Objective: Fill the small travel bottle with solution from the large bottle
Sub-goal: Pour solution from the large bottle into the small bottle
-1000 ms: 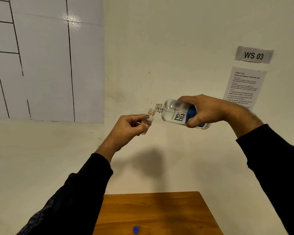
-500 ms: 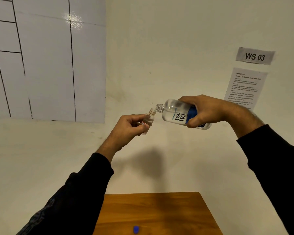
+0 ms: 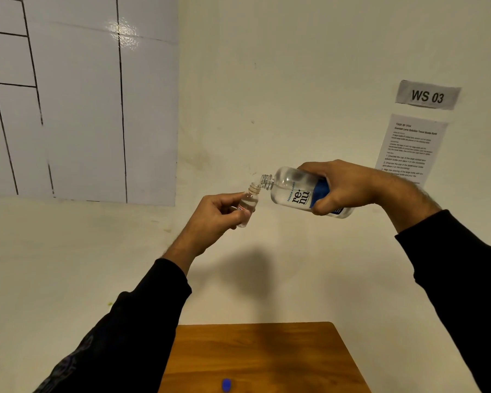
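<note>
My left hand (image 3: 214, 215) grips a small clear travel bottle (image 3: 248, 201), uncapped and tilted a little to the right, held high in front of the wall. My right hand (image 3: 343, 187) holds the large clear bottle (image 3: 292, 191) with a blue and white label, tipped almost level. Its open threaded neck points left and touches the rim of the small bottle's mouth. Clear liquid lies along the large bottle's lower side. Both bottles are well above the table.
A wooden table (image 3: 267, 355) stands below against the white wall, with a small blue cap (image 3: 226, 384) near its front edge. On the wall hang a white board (image 3: 80, 109) at left and a "WS 03" sign (image 3: 427, 95) above a printed sheet (image 3: 410, 148) at right.
Both hands and bottles have held nearly still. The small bottle's mouth has closed in slightly on the large bottle's neck.
</note>
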